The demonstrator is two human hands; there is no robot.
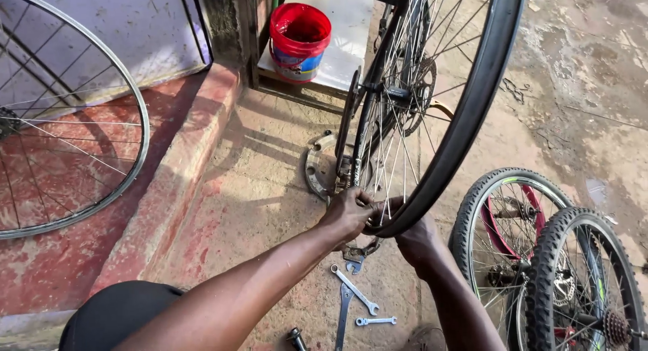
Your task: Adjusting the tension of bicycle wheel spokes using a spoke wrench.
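A bicycle wheel with a slick black tyre (466,115) stands upright in front of me, still on the bike. My left hand (349,212) grips the bottom of its rim among the spokes. My right hand (415,239) holds the tyre's lower edge from the other side. Both hands are closed on the wheel's lowest part, close together. Several spanners (354,293) lie on the concrete ground just below my hands.
A bare spoked rim (138,131) leans at the left over a red step. A red bucket (299,40) stands on a white board behind the wheel. Two knobbly-tyred wheels (540,256) lie at the lower right. A metal ring plate (316,169) lies on the ground.
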